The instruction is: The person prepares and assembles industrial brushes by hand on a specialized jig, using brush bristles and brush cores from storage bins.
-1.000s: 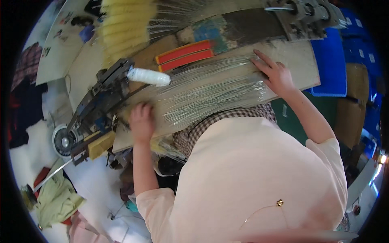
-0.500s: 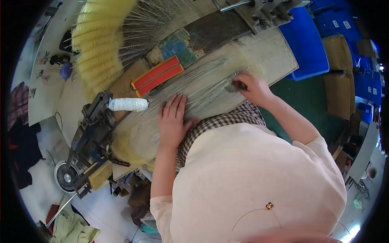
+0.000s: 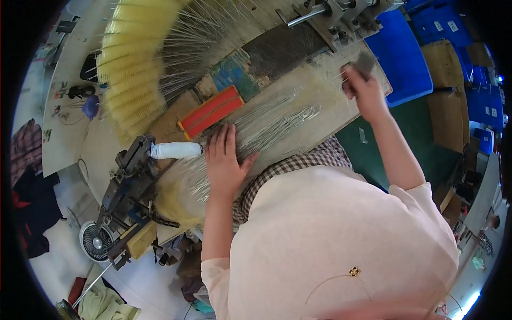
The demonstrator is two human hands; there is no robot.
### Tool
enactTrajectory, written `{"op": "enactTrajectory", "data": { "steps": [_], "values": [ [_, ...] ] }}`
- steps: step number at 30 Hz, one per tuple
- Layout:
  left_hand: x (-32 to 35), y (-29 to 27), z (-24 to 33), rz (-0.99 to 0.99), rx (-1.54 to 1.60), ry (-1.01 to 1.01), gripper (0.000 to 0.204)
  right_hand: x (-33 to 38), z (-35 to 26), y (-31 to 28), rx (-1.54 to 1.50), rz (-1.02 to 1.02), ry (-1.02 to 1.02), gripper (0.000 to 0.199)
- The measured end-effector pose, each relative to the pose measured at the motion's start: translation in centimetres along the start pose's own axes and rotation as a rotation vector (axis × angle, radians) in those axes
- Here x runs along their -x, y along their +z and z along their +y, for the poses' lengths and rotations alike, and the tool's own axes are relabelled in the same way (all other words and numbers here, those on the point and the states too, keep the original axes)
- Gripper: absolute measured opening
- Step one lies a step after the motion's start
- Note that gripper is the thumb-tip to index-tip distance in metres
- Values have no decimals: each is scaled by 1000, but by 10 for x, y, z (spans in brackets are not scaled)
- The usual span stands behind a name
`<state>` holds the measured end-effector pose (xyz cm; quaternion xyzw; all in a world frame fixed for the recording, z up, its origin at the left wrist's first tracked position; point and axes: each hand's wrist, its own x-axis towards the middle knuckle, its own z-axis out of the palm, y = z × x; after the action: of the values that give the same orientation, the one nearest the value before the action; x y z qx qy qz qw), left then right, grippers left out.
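Note:
My left hand [image 3: 224, 162] lies flat, fingers stretched out, on a spread of thin metal wires [image 3: 277, 127] with looped ends. My right hand [image 3: 367, 95] is raised near the right end of the wooden worktop [image 3: 336, 85]. Its fingers close round a small dark grey flat piece [image 3: 365, 62], whose exact kind is blurred. Beyond my left fingers sits a red tray with yellow edges [image 3: 212, 112]. A white wrapped roll [image 3: 176, 150] on a dark metal fixture [image 3: 130, 169] is just left of that hand.
Yellow bristle brushes on wire stems [image 3: 130, 64] stand stacked at the far left. A metal machine with a shiny rod [image 3: 306, 15] is at the back. A blue bin [image 3: 402, 58] and cardboard boxes [image 3: 445, 117] are at right. A fan [image 3: 97, 241] stands lower left.
My right hand has moved away from the wires, right and farther back, carrying the dark piece. My left hand has stayed on the wires. The whole view has shifted slightly.

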<state>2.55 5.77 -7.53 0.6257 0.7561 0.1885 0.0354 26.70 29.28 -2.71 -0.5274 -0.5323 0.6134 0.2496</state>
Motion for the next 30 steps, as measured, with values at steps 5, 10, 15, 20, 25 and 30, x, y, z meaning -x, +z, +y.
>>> {"op": "enactTrajectory", "data": {
  "steps": [5, 10, 15, 20, 25, 30],
  "values": [
    [18, 2, -2, -83, -4, 2, 59, -6, -41, -40, -559, 99, -382, 18],
    [-35, -51, 34, 3, 388, 105, 49, 23, -91, 19, -526, 53, -465, 17],
    [-48, -96, 44, -329, 1146, -504, 35, 7, -108, 61, -343, -342, -721, 24],
    [-88, -126, 18, 121, -89, -180, 13, -30, -115, 48, -405, 42, -519, 44],
    [-118, -118, 8, 140, -269, 43, 8, -34, -140, 58, -106, -24, -849, 35],
    [-114, -124, -6, 157, -365, 15, 10, -47, -130, 54, 502, -70, -1155, 22]
  ]
}}
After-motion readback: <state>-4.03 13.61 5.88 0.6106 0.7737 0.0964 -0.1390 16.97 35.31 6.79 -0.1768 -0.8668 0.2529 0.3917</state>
